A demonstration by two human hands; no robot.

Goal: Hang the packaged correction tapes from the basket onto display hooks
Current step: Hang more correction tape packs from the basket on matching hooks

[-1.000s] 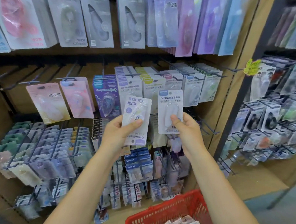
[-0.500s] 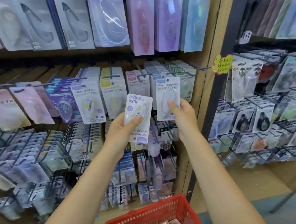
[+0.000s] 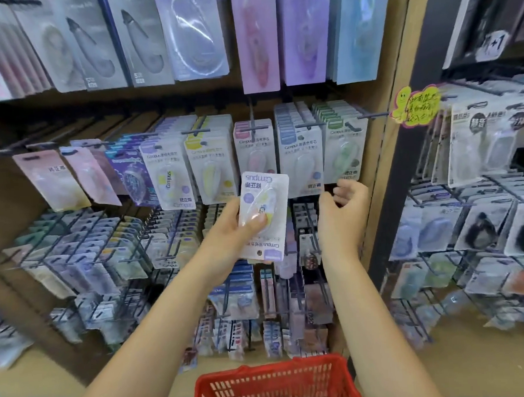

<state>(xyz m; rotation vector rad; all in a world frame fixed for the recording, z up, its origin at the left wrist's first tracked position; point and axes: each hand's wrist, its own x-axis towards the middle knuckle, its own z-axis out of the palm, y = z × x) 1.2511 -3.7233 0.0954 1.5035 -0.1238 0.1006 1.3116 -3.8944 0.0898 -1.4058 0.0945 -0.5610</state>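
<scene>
My left hand [image 3: 229, 233] holds a white Campus correction tape pack [image 3: 263, 213] upside down, thumb pressed on its front, in front of the middle hook row. My right hand [image 3: 341, 207] is just below the blue-topped packs [image 3: 301, 163] hanging on their hook; it holds nothing and its fingers are loosely curled. The red basket [image 3: 276, 382] sits at the bottom centre with a few packs visible inside. Purple-topped [image 3: 167, 173], yellow-topped [image 3: 210, 167], pink-topped [image 3: 254, 153] and green-topped packs [image 3: 343, 151] hang along the same row.
Larger tape packs [image 3: 197, 34] hang on the top row. Wire racks of small packs [image 3: 84, 247] fill the lower left. A wooden upright [image 3: 386, 167] with a yellow note [image 3: 417, 106] divides this bay from the rack on the right [image 3: 483, 217].
My right hand has let go of the blue-topped pack, which now hangs on its hook, and has dropped below it. My left hand still holds its pack. The view has shifted right.
</scene>
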